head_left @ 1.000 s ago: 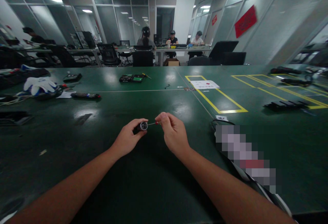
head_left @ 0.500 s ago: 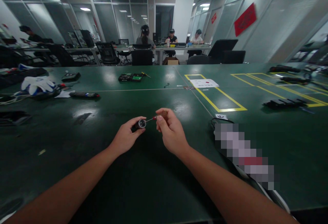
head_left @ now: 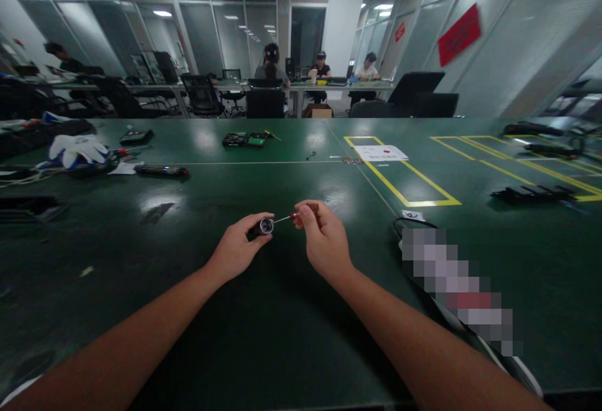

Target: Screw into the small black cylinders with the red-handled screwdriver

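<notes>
A short dark cylinder with a silver ring at its open end is gripped between the thumb and fingers of my left hand. Its open end faces me and slightly to the right. My right hand is closed around the handle of a small screwdriver with a red collar and a thin metal shaft. The shaft points left, and its tip is at the cylinder's rim. Whether the tip touches or enters the cylinder I cannot tell. Both hands are above the green table.
White gloves and a dark pen-shaped tool lie at left. Farther back is an opened case with green inside. A white paper overlaps yellow tape; a blurred-out long object with a cable lies at right. People sit beyond.
The whole view has shifted a little, so the scene sits slightly farther right. Both hands keep their holds, with the screwdriver tip still at the cylinder's rim.
</notes>
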The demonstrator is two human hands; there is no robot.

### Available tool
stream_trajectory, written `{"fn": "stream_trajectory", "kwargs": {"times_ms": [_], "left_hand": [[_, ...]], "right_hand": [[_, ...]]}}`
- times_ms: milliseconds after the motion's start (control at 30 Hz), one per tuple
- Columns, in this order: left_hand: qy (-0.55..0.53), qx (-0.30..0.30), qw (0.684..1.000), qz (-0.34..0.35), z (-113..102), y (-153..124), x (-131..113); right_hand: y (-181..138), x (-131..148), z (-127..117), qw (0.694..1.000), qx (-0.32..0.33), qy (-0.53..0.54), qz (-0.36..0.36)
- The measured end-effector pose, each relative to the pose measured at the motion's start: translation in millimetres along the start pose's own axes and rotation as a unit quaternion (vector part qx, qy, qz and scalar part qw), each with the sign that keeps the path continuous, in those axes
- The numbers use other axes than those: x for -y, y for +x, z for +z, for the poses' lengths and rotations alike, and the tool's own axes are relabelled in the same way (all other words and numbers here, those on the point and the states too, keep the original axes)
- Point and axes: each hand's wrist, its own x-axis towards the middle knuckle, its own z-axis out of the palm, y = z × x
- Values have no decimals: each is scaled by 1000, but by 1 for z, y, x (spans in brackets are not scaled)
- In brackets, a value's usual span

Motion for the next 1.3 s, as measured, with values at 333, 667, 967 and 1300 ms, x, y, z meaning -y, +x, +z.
{"fn": "stream_trajectory", "kwargs": {"times_ms": [333,667,967,1300], "left_hand": [[57,-11,995,87,-14,4,-10],[58,-10,996,69,-12,4,-5],[64,-3,993,99,-12,5,-7],[53,-27,997,59,-10,3,-5]], "right_hand": [[19,-24,-7,945,-45,245,212],[9,-19,-2,989,-54,120,61],[6,-10,-3,1000,-12,19,7],[4,-13,-3,1000,7,6,-3]]}}
